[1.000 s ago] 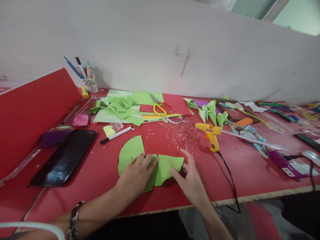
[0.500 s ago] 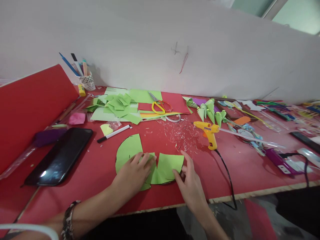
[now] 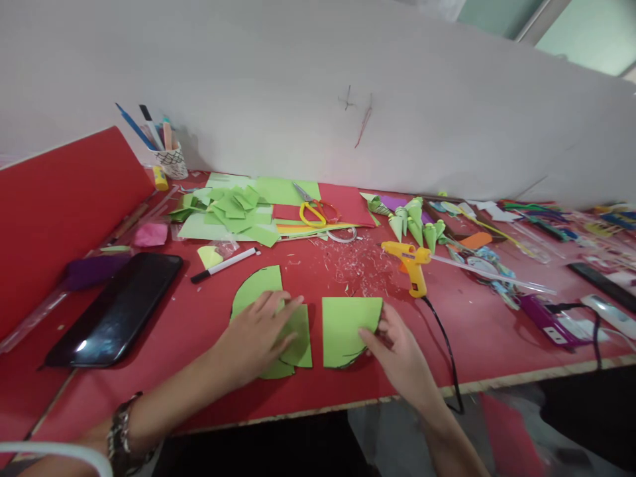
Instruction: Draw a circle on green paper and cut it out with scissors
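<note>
My right hand (image 3: 395, 341) pinches a green quarter-circle of paper (image 3: 342, 331) by its curved right edge, thumb on top. A dark line runs along that curve. To its left, my left hand (image 3: 263, 334) has its fingers apart over another green paper piece (image 3: 301, 338). Beneath that one lies a larger green paper piece (image 3: 256, 281) with a dark-edged curve, partly covered by the hand. A strip of red tabletop shows between the quarter-circle and the pieces under my left hand.
A yellow glue gun (image 3: 412, 265) stands to the right, its black cord crossing the table edge. Behind are yellow-handled scissors (image 3: 313, 213) and green paper squares (image 3: 233, 205). A marker (image 3: 223, 265) and a black phone (image 3: 116, 311) lie left. Rolled green cones (image 3: 415, 222) sit at the back.
My right hand has moved right with the quarter-circle, which has come apart from the piece beside it. My left hand's fingers have spread and lifted a little.
</note>
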`<state>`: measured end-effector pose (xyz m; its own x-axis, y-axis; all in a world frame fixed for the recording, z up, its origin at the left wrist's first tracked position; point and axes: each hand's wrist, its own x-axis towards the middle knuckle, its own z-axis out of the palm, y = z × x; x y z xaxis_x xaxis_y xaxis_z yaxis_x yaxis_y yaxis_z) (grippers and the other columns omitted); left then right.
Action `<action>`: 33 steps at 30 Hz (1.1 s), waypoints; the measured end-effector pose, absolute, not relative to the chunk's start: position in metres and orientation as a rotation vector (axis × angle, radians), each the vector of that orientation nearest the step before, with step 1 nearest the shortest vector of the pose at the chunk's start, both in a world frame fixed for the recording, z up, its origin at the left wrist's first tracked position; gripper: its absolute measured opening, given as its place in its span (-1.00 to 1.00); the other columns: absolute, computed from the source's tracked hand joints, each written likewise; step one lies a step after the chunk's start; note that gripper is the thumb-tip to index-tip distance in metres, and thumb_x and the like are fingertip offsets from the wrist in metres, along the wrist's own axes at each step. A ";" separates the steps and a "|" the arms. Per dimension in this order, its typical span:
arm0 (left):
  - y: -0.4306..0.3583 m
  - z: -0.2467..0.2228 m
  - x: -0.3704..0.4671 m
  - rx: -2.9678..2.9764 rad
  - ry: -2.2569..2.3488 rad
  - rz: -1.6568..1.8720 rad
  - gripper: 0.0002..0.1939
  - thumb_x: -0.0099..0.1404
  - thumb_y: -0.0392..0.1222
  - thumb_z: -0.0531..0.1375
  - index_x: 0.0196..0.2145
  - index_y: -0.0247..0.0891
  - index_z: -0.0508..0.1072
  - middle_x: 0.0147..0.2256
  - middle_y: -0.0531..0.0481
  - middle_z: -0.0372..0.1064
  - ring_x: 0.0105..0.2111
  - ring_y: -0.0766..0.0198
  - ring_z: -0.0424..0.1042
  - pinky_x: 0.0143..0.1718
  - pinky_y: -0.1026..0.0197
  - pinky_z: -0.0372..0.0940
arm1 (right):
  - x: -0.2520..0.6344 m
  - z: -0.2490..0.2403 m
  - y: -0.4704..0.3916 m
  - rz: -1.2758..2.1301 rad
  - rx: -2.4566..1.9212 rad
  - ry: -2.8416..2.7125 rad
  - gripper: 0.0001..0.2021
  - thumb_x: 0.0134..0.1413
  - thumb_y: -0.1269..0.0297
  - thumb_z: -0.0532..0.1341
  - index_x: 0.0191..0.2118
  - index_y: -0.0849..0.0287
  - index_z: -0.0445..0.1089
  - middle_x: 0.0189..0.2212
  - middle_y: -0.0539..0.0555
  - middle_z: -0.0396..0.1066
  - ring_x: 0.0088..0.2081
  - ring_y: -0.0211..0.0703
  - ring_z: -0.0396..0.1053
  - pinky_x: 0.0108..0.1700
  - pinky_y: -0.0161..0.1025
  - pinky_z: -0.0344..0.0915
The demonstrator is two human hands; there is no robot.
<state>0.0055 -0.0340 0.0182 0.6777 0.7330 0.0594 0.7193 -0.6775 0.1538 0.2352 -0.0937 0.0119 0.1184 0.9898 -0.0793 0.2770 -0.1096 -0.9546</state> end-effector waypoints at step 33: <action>-0.007 0.023 -0.009 1.531 1.006 0.757 -0.68 0.20 -0.11 0.04 -0.10 -0.25 0.19 -0.26 -0.02 0.23 -0.40 0.34 0.30 -0.42 0.29 0.22 | 0.173 0.016 -0.074 1.329 -1.127 -0.779 -0.67 -0.05 0.22 0.23 -0.13 0.23 0.40 -0.18 0.15 0.45 -0.12 -0.01 0.37 -0.02 -0.02 0.25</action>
